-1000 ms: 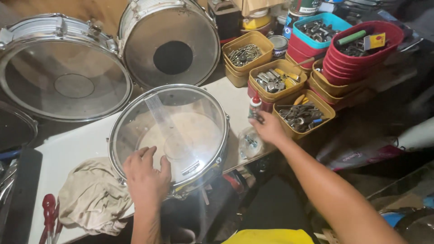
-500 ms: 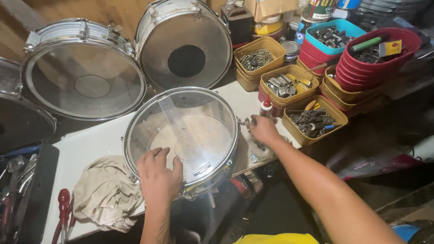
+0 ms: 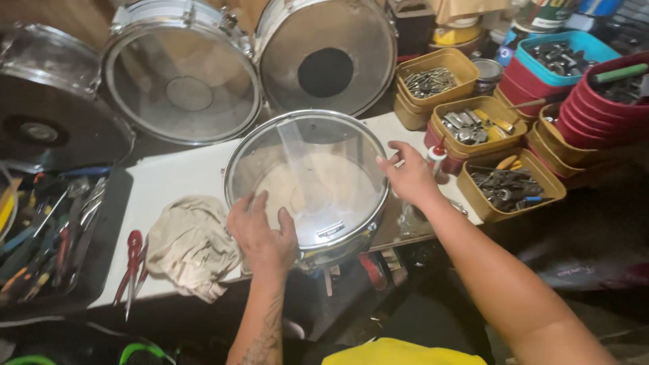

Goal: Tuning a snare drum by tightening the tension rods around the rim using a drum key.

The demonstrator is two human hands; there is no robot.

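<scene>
Head view shows a chrome snare drum [image 3: 307,182] with a clear head lying flat at the front edge of the white tabletop [image 3: 169,182], partly overhanging it. The left hand [image 3: 260,230] rests spread and flat on its rim at 7 o'clock, the right hand [image 3: 409,177] open at 3 o'clock, fingers touching the hoop. A crumpled rag [image 3: 193,243] lies at 9 o'clock, yellow bins of hardware [image 3: 507,182] at 3 o'clock; I judge uneven pressure could tip the drum off the edge.
</scene>
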